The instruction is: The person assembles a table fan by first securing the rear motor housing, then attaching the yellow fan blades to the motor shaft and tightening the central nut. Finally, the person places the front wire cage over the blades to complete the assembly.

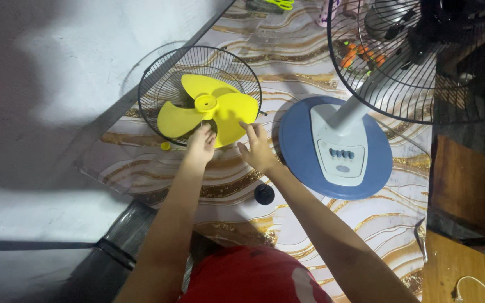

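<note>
Resting on the yellow fan blade (209, 112), both hands lie open: the left hand (200, 145) touches its near lobe, the right hand (257, 148) its edge. Blade sits in a black wire guard (158, 78) at the worktop's (287, 56) left edge, beside a blue fan base (298, 146).

My arms are bare from the shoulders down, with no sleeves reaching the elbows or wrists. My left hand (200, 145) and my right hand (257, 150) carry no gloves, and I can make out no rings, watch or bracelet on either. Below my arms shows the red cloth of my top (248, 278), plain apart from a pale, faded patch near its right edge.
</note>
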